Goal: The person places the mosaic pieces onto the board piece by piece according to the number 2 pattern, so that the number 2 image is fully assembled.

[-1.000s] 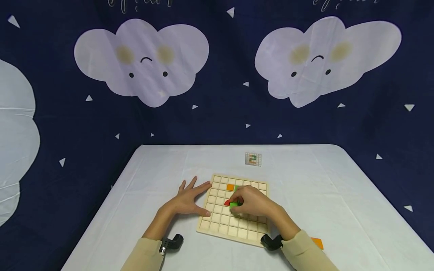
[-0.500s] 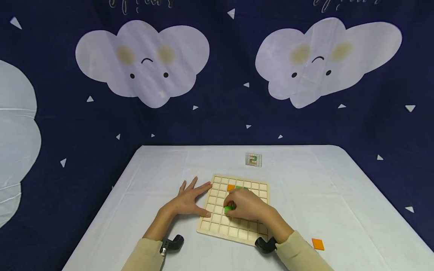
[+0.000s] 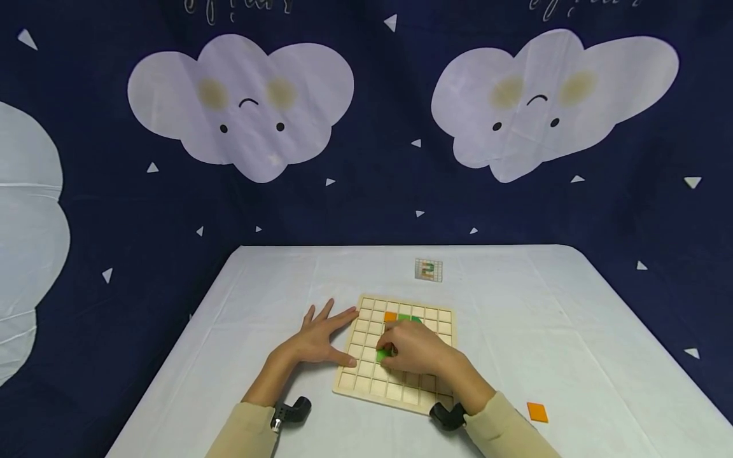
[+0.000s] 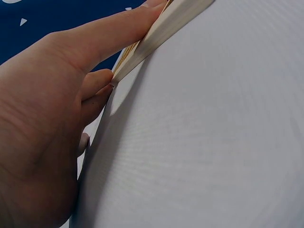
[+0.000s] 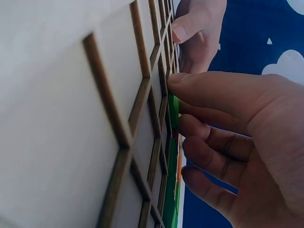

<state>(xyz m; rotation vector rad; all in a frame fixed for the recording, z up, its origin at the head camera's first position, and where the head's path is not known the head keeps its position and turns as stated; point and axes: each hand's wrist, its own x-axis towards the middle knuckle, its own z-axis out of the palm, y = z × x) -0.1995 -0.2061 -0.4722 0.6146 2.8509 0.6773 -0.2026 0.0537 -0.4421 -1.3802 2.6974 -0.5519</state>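
A wooden grid board (image 3: pixel 366 385) lies on the white table. My left hand (image 3: pixel 311 341) is spread at its left edge, with the thumb and a finger resting on the rim; the left wrist view also shows that hand (image 4: pixel 42 95) against the board's side (image 4: pixel 156 38). Over the board's middle, my right hand (image 3: pixel 417 346) pinches a green tile (image 3: pixel 382 357) between thumb and fingers. The right wrist view has this green tile (image 5: pixel 174 110) down at the grid, thumb touching it. Beyond the hand, an orange tile (image 3: pixel 390 317) and green pieces (image 3: pixel 404 317) sit in the grid.
A small pattern card (image 3: pixel 428 270) showing a coloured figure on a grid lies behind the board. One orange tile (image 3: pixel 537 412) lies on the table at the right, near my sleeve. A dark cloud-print curtain (image 3: pixel 378 191) hangs behind the table.
My right hand has moved left and slightly nearer with the green tile, then nearly stopped, the tile now lower at the grid. The red piece seen earlier is hidden in the head view. The left hand stays put.
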